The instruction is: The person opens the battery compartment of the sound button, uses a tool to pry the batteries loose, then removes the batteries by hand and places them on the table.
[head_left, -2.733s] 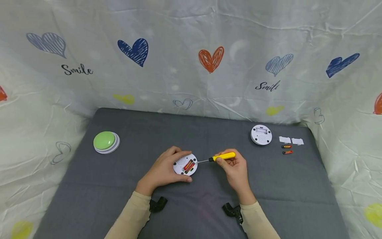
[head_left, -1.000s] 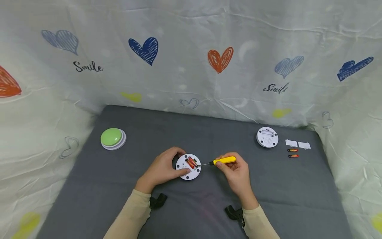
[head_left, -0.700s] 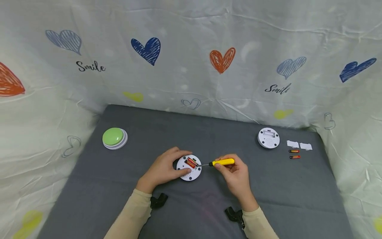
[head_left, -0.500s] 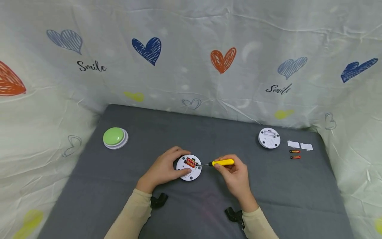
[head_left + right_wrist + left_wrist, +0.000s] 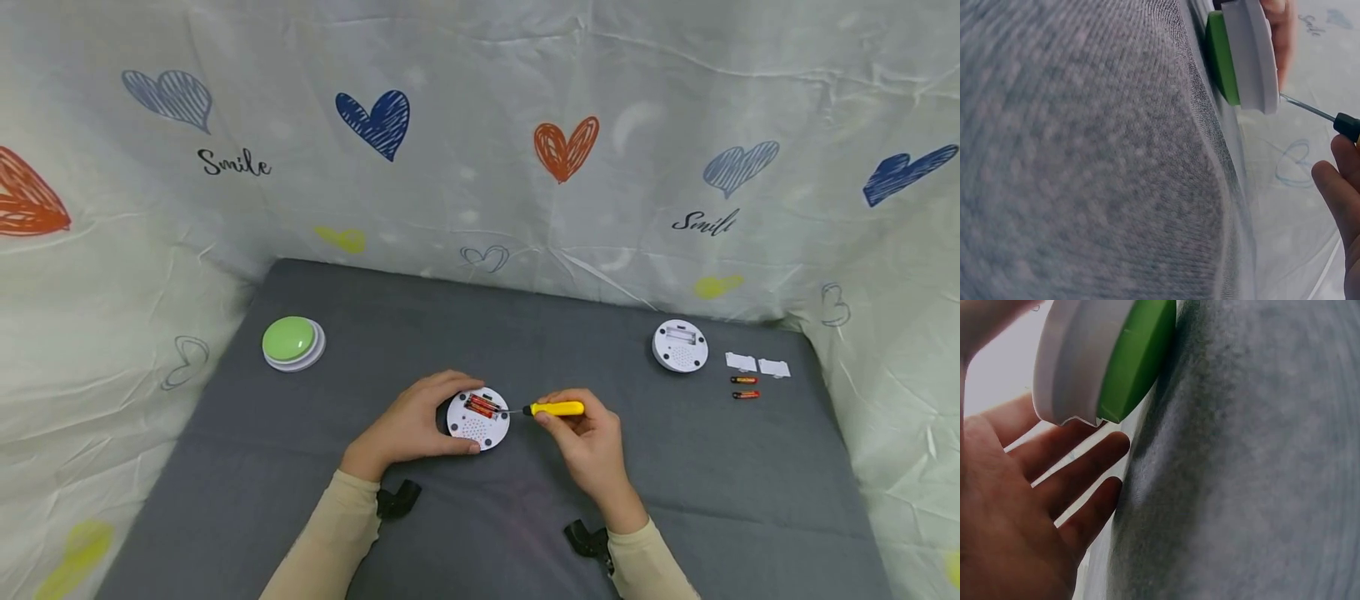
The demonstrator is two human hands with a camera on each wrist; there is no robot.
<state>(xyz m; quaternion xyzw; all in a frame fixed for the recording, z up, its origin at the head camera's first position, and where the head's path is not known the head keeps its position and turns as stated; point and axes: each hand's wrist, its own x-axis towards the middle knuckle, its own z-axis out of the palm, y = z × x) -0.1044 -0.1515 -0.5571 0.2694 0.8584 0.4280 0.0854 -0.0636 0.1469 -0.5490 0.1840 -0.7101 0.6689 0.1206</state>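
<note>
A round white buzzer button (image 5: 474,428) lies underside up in the middle of the table, its green dome (image 5: 1138,362) facing down in the left wrist view. Two red-and-black batteries (image 5: 482,406) sit in its uncovered compartment. My left hand (image 5: 411,423) holds it from the left, thumb at the near rim and forefinger along the far rim. Its lower fingers are spread in the left wrist view. My right hand (image 5: 592,440) grips the yellow handle of a screwdriver (image 5: 557,409). The thin metal shaft points left, its tip at the right end of the batteries.
A second buzzer button (image 5: 288,340) stands green dome up at the left. At the back right lies a third, upturned buzzer (image 5: 680,346) with a bare battery slot. Beside it are two white covers (image 5: 773,367) and two loose batteries (image 5: 746,395). A patterned curtain (image 5: 480,150) hangs behind.
The held buzzer has turned, so its batteries slant the other way than at first. My left thumb has slid from its face to the near rim. The screwdriver tip stays near the batteries.
</note>
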